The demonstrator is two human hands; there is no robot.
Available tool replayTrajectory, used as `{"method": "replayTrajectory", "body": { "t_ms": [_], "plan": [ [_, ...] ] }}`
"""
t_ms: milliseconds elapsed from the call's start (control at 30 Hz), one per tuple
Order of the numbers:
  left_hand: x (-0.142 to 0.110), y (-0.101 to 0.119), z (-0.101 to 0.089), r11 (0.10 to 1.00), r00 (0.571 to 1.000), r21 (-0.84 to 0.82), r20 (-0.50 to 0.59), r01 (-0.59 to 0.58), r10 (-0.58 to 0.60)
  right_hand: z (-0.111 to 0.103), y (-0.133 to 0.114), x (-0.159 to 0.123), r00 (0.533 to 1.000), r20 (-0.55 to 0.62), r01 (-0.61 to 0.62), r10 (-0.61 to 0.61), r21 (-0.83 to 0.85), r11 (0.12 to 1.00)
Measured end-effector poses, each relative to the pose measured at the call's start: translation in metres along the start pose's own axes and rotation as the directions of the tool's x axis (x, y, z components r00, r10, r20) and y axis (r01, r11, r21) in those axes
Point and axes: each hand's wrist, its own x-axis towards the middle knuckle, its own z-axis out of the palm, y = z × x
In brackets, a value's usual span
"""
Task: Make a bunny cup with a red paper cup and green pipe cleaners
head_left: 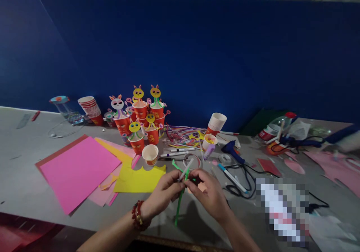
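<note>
Working with fingertips close together above the near part of a grey surface (22,180), a person pinches a green pipe cleaner (178,209) and a slim whitish stick (189,166) that cross between the two hands. The left hand (165,190), a beaded bracelet (137,216) at its wrist, grips both pieces between thumb and fingers, while the right hand (209,194) has thumb and forefinger closed on the green pipe cleaner, one end of which hangs down below. Just left of the hands lies a wavy-edged yellow sheet (140,180), with a paper cup (150,153) standing at its back edge and a bright pink sheet (81,171) farther left. Behind stand red cups topped with long-eared animal faces (135,126), beside a spread of colored pipe cleaners (181,136). To the right, a white marker with blue ends (233,179) lies near a dark-blue glue gun (234,152), its black cord looped on the surface; a red-capped plastic bottle (275,128) leans farther off.
</note>
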Motion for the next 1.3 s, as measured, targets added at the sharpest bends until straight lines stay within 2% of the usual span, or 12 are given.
{"method": "replayTrajectory", "body": {
  "t_ms": [200, 333, 400, 467, 567, 633, 767, 867, 933, 1067, 1133, 1300],
  "plan": [
    [0.005, 0.000, 0.000, 0.998, 0.998, -0.052, 0.060, 0.036, -0.033, 0.004, 0.003, 0.004, 0.987, 0.020, -0.157, 0.160, 0.319, 0.934],
    [0.013, 0.002, -0.001, 0.999, 0.997, 0.006, -0.072, 0.037, -0.037, 0.002, 0.012, 0.004, 0.951, -0.016, -0.277, 0.307, 0.392, 0.877],
    [0.019, 0.003, -0.003, 0.994, 0.988, 0.110, -0.153, 0.011, 0.006, -0.001, 0.018, 0.004, 0.938, -0.030, -0.305, 0.346, 0.401, 0.863],
    [0.025, 0.004, -0.008, 0.941, 0.976, 0.332, -0.173, -0.070, 0.133, -0.005, 0.023, 0.002, 0.934, -0.043, -0.309, 0.355, 0.406, 0.860],
    [0.030, 0.007, -0.011, 0.741, 0.948, 0.637, -0.048, -0.214, 0.316, -0.009, 0.029, -0.001, 0.933, -0.051, -0.306, 0.355, 0.404, 0.862],
    [0.031, 0.009, -0.010, 0.691, 0.945, 0.683, -0.003, -0.236, 0.326, -0.010, 0.032, -0.003, 0.929, -0.058, -0.312, 0.366, 0.406, 0.859],
    [0.029, 0.014, -0.001, 0.746, 0.971, 0.636, 0.016, -0.195, 0.240, -0.006, 0.031, -0.004, 0.915, -0.077, -0.330, 0.395, 0.420, 0.846],
    [0.029, 0.015, 0.004, 0.767, 0.971, 0.606, 0.041, -0.211, 0.234, -0.002, 0.027, -0.003, 0.918, -0.077, -0.322, 0.390, 0.432, 0.843],
    [0.029, 0.013, 0.005, 0.807, 0.978, 0.565, 0.003, -0.174, 0.209, -0.001, 0.026, -0.003, 0.925, -0.094, -0.303, 0.367, 0.398, 0.866],
    [0.028, 0.005, 0.005, 0.889, 0.990, 0.443, -0.024, -0.116, 0.142, -0.001, 0.024, -0.005, 0.959, -0.137, -0.217, 0.248, 0.207, 0.954],
    [0.027, -0.001, 0.007, 0.919, 0.989, 0.381, -0.063, -0.101, 0.135, 0.001, 0.025, -0.007, 0.965, -0.156, -0.188, 0.211, 0.149, 0.971],
    [0.026, -0.011, 0.013, 0.982, 0.987, 0.189, -0.148, -0.027, 0.055, 0.010, 0.028, -0.010, 0.950, -0.196, -0.215, 0.245, 0.162, 0.963]
  ]
}}
